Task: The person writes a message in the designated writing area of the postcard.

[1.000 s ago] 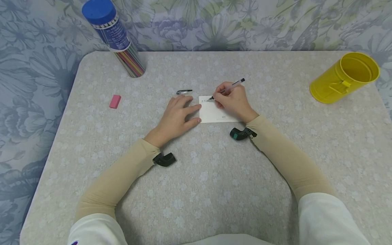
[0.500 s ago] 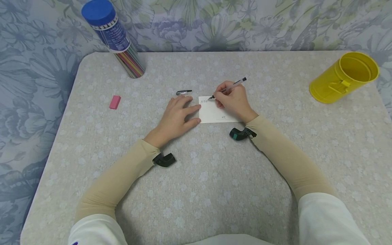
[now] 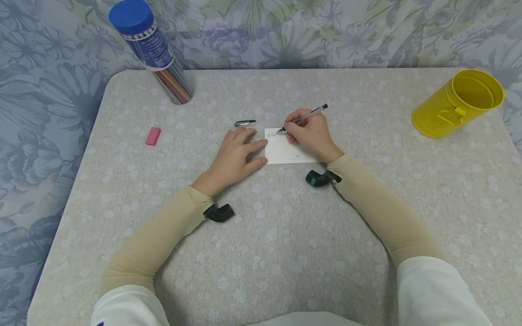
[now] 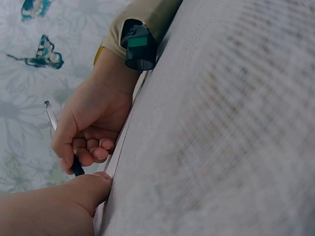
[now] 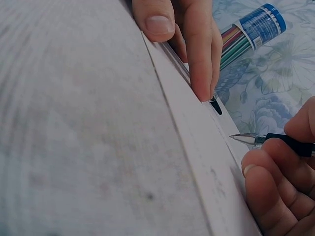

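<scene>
My right hand [image 3: 311, 131] pinches a clear pen [image 3: 313, 113] with a black grip near its tip. The pen slants up and to the right, its tip at the end of a short row of handwriting near the top left of a white card [image 3: 281, 151]. In the right wrist view the pen tip [image 5: 234, 136] is bare and close to the card's surface. My left hand [image 3: 238, 154] lies spread, its thumb and index fingertip resting on the card's left edge. Just beyond the left fingers lies a black and clear pen cap [image 3: 245, 122].
A pink eraser [image 3: 153, 136] lies to the left. At the back left stands a blue-lidded tube [image 3: 157, 54] of coloured sticks or pencils. A yellow metal bucket [image 3: 442, 113] stands at the right. The patterned wall [image 3: 293, 36] borders the table's back edge.
The pen top has shifted slightly right, and the tip stays by the same row of writing. Otherwise both hands and the card keep their places.
</scene>
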`<state>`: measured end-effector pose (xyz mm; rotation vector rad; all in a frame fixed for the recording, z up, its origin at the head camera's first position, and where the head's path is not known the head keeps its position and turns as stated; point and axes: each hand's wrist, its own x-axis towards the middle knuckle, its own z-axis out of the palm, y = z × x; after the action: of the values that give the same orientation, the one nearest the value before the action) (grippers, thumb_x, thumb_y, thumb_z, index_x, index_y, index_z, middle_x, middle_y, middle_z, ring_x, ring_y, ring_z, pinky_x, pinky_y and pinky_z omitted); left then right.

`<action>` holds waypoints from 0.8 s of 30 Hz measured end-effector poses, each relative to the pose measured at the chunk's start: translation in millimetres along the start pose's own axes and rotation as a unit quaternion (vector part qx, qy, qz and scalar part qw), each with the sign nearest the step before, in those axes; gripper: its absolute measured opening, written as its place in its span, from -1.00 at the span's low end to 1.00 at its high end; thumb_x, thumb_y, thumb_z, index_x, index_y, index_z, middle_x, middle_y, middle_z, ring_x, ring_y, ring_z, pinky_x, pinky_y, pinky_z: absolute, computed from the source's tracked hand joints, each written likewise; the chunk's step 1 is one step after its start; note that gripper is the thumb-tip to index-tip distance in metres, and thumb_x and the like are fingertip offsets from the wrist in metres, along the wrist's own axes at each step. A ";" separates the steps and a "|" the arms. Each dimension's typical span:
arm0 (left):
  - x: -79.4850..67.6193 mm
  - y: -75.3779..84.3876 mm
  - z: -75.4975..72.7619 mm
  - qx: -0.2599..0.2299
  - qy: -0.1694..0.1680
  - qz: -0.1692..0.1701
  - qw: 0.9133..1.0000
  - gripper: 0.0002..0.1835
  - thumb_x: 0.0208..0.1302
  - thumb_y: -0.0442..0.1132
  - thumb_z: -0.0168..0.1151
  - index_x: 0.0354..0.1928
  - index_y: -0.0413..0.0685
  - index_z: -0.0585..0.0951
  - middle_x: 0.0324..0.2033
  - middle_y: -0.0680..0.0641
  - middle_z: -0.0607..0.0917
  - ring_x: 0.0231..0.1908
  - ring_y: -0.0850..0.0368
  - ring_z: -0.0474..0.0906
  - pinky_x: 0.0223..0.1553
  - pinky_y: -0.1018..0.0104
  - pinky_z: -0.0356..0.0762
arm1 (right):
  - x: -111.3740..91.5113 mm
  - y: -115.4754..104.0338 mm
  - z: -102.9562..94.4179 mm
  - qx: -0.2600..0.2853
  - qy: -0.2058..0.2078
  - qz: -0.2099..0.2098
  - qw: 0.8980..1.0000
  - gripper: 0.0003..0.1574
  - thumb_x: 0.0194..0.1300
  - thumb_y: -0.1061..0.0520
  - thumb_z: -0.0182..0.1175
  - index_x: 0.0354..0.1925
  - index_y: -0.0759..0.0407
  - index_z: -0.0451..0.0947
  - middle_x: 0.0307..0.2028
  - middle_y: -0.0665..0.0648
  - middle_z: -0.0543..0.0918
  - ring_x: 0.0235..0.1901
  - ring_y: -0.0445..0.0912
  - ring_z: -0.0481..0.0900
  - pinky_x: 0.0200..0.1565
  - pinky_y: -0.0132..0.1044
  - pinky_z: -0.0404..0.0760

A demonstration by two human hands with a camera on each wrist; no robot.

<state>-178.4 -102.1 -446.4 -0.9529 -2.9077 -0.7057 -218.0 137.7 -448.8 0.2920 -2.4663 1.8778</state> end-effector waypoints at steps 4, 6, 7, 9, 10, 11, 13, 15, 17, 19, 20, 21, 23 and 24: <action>0.3 0.0 0.1 0.001 0.000 0.000 1.000 -0.47 0.38 0.03 0.31 0.31 -0.02 0.61 0.38 -0.30 0.45 0.48 -0.32 0.23 0.48 -0.41 0.02 | -0.2 -0.9 0.0 0.005 -0.002 0.009 1.000 -0.86 0.30 0.24 0.26 -0.31 0.32 0.70 -0.65 0.07 0.63 -0.71 -0.17 0.54 -0.58 -0.41 0.53; 0.2 0.3 -0.2 0.001 0.000 -0.001 1.000 -0.47 0.38 0.04 0.30 0.31 -0.02 0.61 0.39 -0.30 0.45 0.48 -0.32 0.23 0.48 -0.41 0.02 | -0.3 -1.6 -0.3 0.012 -0.005 0.014 1.000 -0.83 0.32 0.23 0.27 -0.28 0.35 0.72 -0.64 0.07 0.65 -0.71 -0.18 0.55 -0.57 -0.42 0.54; 0.2 0.4 -0.2 0.002 0.000 0.000 1.000 -0.47 0.38 0.04 0.31 0.31 -0.02 0.61 0.39 -0.30 0.45 0.48 -0.32 0.23 0.48 -0.41 0.02 | -0.1 -1.7 -0.4 0.016 -0.007 0.017 1.000 -0.82 0.32 0.23 0.27 -0.26 0.37 0.72 -0.63 0.07 0.65 -0.70 -0.18 0.55 -0.57 -0.42 0.55; 0.1 0.3 -0.2 0.003 -0.001 0.000 1.000 -0.47 0.39 0.04 0.30 0.31 -0.02 0.61 0.39 -0.30 0.45 0.48 -0.32 0.23 0.48 -0.41 0.03 | 0.4 -1.6 -1.0 0.019 -0.012 0.021 1.000 -0.79 0.33 0.22 0.27 -0.23 0.39 0.73 -0.62 0.07 0.66 -0.70 -0.19 0.55 -0.57 -0.42 0.55; 0.0 0.4 -0.2 0.003 -0.001 0.000 1.000 -0.47 0.39 0.04 0.30 0.31 -0.02 0.61 0.38 -0.30 0.45 0.47 -0.32 0.23 0.48 -0.41 0.03 | 0.5 -1.6 -1.3 0.021 -0.014 0.022 0.999 -0.78 0.34 0.21 0.27 -0.22 0.39 0.74 -0.62 0.07 0.67 -0.69 -0.19 0.55 -0.57 -0.41 0.56; -0.1 0.3 -0.1 0.003 -0.001 0.000 1.000 -0.47 0.39 0.04 0.30 0.31 -0.02 0.61 0.38 -0.30 0.46 0.47 -0.31 0.23 0.47 -0.41 0.04 | 0.5 -1.7 -1.8 0.020 -0.017 0.023 0.999 -0.77 0.34 0.21 0.27 -0.21 0.39 0.74 -0.61 0.07 0.67 -0.69 -0.18 0.55 -0.56 -0.41 0.56; -0.2 0.3 -0.1 0.004 -0.001 0.001 1.000 -0.47 0.39 0.04 0.30 0.31 -0.02 0.61 0.38 -0.30 0.46 0.47 -0.31 0.24 0.48 -0.41 0.04 | 0.6 -1.8 -2.8 0.014 -0.022 0.024 0.999 -0.79 0.33 0.22 0.26 -0.21 0.37 0.74 -0.61 0.07 0.66 -0.68 -0.18 0.56 -0.56 -0.40 0.56; -0.1 0.5 -0.2 0.004 -0.002 0.000 1.000 -0.47 0.38 0.04 0.30 0.31 -0.02 0.61 0.38 -0.30 0.45 0.47 -0.31 0.23 0.48 -0.40 0.04 | 0.6 -2.0 -3.6 0.005 -0.026 0.025 0.999 -0.82 0.31 0.24 0.26 -0.23 0.34 0.74 -0.61 0.08 0.66 -0.67 -0.16 0.56 -0.55 -0.39 0.55; -0.1 0.6 -0.4 0.004 -0.002 0.000 1.000 -0.47 0.38 0.04 0.31 0.31 -0.02 0.61 0.39 -0.29 0.45 0.47 -0.31 0.23 0.48 -0.40 0.03 | 0.8 -1.9 -4.1 -0.007 -0.028 0.026 0.999 -0.84 0.28 0.24 0.25 -0.25 0.30 0.73 -0.62 0.08 0.66 -0.67 -0.16 0.56 -0.54 -0.39 0.54; 0.1 0.7 -0.5 0.004 -0.002 0.000 1.000 -0.47 0.38 0.04 0.31 0.31 -0.02 0.61 0.39 -0.30 0.45 0.48 -0.31 0.23 0.48 -0.40 0.03 | 1.2 -1.3 -4.1 -0.019 -0.028 0.028 0.999 -0.86 0.27 0.23 0.25 -0.27 0.27 0.73 -0.64 0.07 0.65 -0.68 -0.16 0.55 -0.55 -0.40 0.51; 0.1 0.7 -0.5 0.003 -0.002 -0.001 1.000 -0.47 0.38 0.04 0.30 0.31 -0.02 0.61 0.39 -0.30 0.45 0.48 -0.31 0.23 0.48 -0.40 0.03 | 1.6 -0.7 -4.0 -0.023 -0.027 0.028 0.999 -0.86 0.28 0.23 0.25 -0.29 0.26 0.72 -0.64 0.06 0.65 -0.68 -0.16 0.55 -0.55 -0.41 0.51; 0.1 0.7 -0.5 0.003 -0.002 -0.001 1.000 -0.47 0.38 0.04 0.30 0.31 -0.02 0.61 0.39 -0.30 0.45 0.48 -0.31 0.22 0.48 -0.40 0.03 | 1.7 -0.4 -3.9 -0.029 -0.025 0.026 0.999 -0.87 0.28 0.22 0.25 -0.30 0.24 0.72 -0.65 0.06 0.64 -0.68 -0.16 0.54 -0.56 -0.41 0.50; 0.0 0.8 -0.5 0.003 -0.002 -0.001 1.000 -0.47 0.38 0.04 0.31 0.31 -0.02 0.61 0.39 -0.30 0.45 0.48 -0.32 0.22 0.48 -0.42 0.03 | 2.3 0.2 -3.6 -0.035 -0.021 0.019 0.999 -0.87 0.28 0.21 0.25 -0.33 0.22 0.71 -0.66 0.05 0.64 -0.69 -0.16 0.54 -0.56 -0.42 0.49; -0.1 0.6 -0.5 0.004 -0.001 -0.001 1.000 -0.47 0.38 0.04 0.31 0.31 -0.02 0.61 0.39 -0.30 0.45 0.48 -0.33 0.22 0.47 -0.42 0.03 | 2.4 0.7 -3.4 -0.038 -0.020 0.017 0.999 -0.87 0.28 0.21 0.24 -0.34 0.21 0.71 -0.67 0.05 0.63 -0.69 -0.16 0.54 -0.56 -0.42 0.48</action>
<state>-178.0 -101.9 -445.7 -0.9524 -2.9112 -0.6940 -220.7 140.9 -448.2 0.2894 -2.5766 1.8035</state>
